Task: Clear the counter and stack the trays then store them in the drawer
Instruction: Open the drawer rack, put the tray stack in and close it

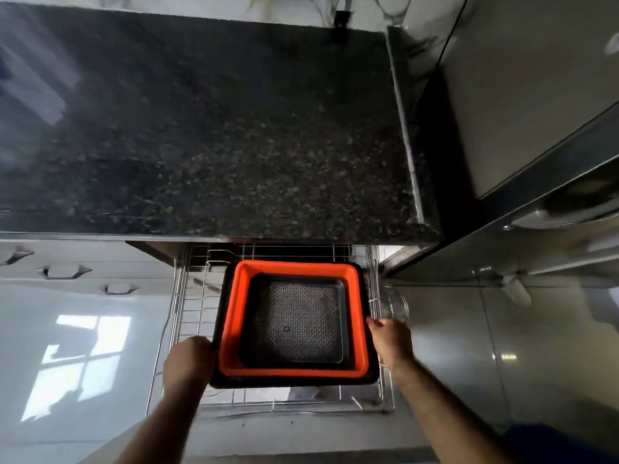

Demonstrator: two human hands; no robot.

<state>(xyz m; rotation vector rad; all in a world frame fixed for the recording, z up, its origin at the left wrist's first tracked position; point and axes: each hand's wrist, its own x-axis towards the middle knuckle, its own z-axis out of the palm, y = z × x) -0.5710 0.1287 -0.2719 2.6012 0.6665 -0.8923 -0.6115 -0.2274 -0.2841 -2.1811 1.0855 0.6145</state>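
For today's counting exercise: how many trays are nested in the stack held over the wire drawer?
3: a large black tray outermost, an orange tray inside it, and a small black patterned tray innermost. More could be hidden underneath.

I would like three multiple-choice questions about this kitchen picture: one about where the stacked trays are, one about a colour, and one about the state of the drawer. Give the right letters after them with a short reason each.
1. Where is the stack of trays?
A. on the counter
B. over the wire drawer
C. on the floor

2. What colour is the middle tray of the stack?
A. orange
B. white
C. green

3. What is the state of the drawer?
A. shut
B. taken out and lying on the counter
C. pulled open

Answers:
1 B: the left hand and right hand hold the stack above the wire drawer, below the counter.
2 A: the orange tray sits between the small black tray and the large black tray.
3 C: its wire grid shows out in front of the counter edge.
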